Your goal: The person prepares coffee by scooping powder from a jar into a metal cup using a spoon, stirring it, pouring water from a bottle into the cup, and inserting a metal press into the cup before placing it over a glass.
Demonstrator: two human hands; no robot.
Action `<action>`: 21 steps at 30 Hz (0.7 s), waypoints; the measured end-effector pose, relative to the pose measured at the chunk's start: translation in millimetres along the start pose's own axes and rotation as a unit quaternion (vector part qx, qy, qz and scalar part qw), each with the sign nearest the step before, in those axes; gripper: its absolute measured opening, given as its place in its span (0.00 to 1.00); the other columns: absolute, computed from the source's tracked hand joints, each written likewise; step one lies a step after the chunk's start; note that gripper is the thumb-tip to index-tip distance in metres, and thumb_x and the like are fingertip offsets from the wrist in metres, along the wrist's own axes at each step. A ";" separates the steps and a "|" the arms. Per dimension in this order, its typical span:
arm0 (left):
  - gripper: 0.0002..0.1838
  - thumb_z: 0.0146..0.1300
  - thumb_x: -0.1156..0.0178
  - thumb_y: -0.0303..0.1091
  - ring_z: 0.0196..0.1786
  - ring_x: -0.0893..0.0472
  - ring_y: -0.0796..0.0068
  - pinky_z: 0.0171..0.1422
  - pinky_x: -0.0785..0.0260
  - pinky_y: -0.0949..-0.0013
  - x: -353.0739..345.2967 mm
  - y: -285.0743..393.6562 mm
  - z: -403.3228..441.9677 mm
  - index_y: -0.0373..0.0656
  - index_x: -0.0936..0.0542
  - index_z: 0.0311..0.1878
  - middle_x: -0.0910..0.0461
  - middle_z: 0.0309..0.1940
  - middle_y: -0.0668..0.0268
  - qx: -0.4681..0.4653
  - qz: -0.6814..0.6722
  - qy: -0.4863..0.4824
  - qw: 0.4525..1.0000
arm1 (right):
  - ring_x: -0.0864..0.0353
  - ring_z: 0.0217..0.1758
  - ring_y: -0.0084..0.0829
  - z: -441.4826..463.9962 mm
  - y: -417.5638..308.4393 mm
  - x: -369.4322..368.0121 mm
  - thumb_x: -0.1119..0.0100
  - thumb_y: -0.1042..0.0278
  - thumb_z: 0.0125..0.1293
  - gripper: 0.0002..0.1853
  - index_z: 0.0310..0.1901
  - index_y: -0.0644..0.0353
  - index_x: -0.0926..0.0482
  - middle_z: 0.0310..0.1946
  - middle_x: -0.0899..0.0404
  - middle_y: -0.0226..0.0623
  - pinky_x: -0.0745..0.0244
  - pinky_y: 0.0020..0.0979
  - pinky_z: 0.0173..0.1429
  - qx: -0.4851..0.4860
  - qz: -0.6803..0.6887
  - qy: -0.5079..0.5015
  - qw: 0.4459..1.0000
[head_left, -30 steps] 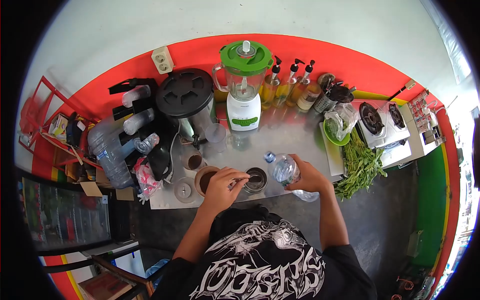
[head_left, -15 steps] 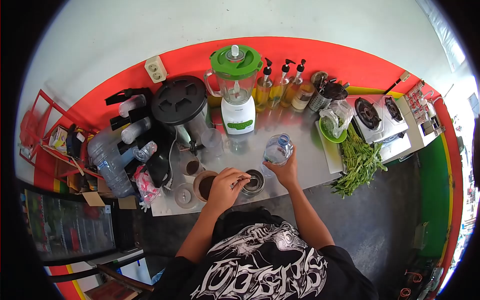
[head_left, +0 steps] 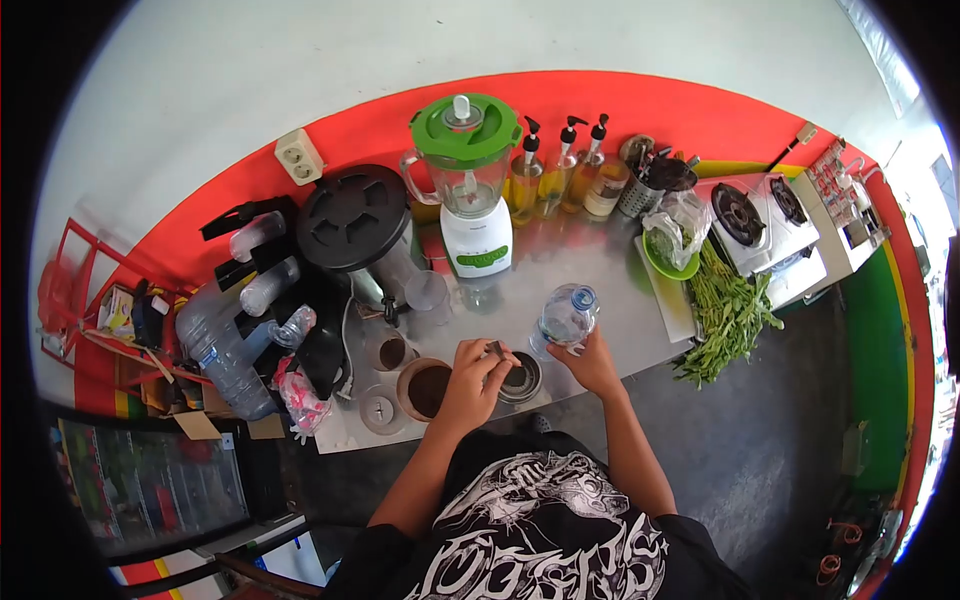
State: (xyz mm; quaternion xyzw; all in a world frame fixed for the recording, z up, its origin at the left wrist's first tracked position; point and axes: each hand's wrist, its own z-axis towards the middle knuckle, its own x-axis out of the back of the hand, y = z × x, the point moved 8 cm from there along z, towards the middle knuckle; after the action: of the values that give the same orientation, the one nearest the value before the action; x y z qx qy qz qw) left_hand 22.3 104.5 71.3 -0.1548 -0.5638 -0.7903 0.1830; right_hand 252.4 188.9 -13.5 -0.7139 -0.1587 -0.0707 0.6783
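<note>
My left hand (head_left: 478,383) pinches a small metal spoon, with its end showing above the fingertips, near the left rim of a round metal bowl (head_left: 521,378). Inside the bowl is something dark. To the right, my right hand (head_left: 590,358) is wrapped round the lower part of a clear plastic bottle (head_left: 568,314), which stands upright or slightly tilted with its blue neck toward the camera. Left of my left hand, a brown-rimmed bowl (head_left: 425,389) holds dark brown powder. Beside it are a clear cup with brown contents (head_left: 388,350) and a clear round lid (head_left: 382,409).
A green-lidded blender (head_left: 478,243) stands at the back of the metal table (head_left: 622,300), beside pump bottles (head_left: 556,170). A large black-lidded dispenser (head_left: 355,218) is at left. Leafy greens (head_left: 728,320), a green bowl (head_left: 668,258) and a stove (head_left: 762,225) are at right.
The bottle has swung from tilted to roughly upright and shifted slightly right since the last frame. My left hand has lifted the spoon from over the metal bowl. The view has shifted a little.
</note>
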 end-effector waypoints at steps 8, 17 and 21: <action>0.05 0.72 0.27 0.32 0.63 0.24 0.55 0.67 0.27 0.53 0.3 15.6 2.8 0.45 0.08 0.48 0.17 0.57 0.64 -0.023 0.006 -0.053 0.998 | 0.04 0.49 0.45 -55.4 -64.7 67.9 0.16 0.59 0.64 0.36 0.70 0.65 0.19 0.51 0.07 0.55 0.13 0.44 0.56 -0.171 -0.322 -0.062 0.929; 0.11 0.62 0.23 0.32 0.68 0.25 0.50 0.73 0.29 0.50 -18.6 23.5 6.5 0.45 0.08 0.48 0.19 0.65 0.63 -0.080 0.079 -0.132 0.985 | 0.15 0.34 0.38 -71.9 -159.7 -18.2 0.25 0.72 0.72 0.19 0.63 0.61 0.11 0.36 0.13 0.42 0.20 0.38 0.41 0.195 -0.111 -0.137 0.965; 0.32 0.56 0.17 0.37 0.73 0.26 0.47 0.78 0.33 0.47 -4.7 31.4 5.3 0.42 0.14 0.65 0.21 0.71 0.59 -0.048 0.123 -0.064 0.989 | 0.16 0.33 0.42 -70.7 -153.7 -16.6 0.28 0.73 0.74 0.15 0.60 0.62 0.10 0.36 0.13 0.44 0.20 0.38 0.41 0.207 -0.121 -0.097 0.966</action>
State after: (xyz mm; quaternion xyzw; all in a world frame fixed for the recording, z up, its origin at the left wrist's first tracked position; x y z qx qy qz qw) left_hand 41.3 100.7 97.1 -0.2823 -0.5125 -0.7762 0.2348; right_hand 195.3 121.2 131.6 -0.5367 -0.3197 -0.0481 0.7794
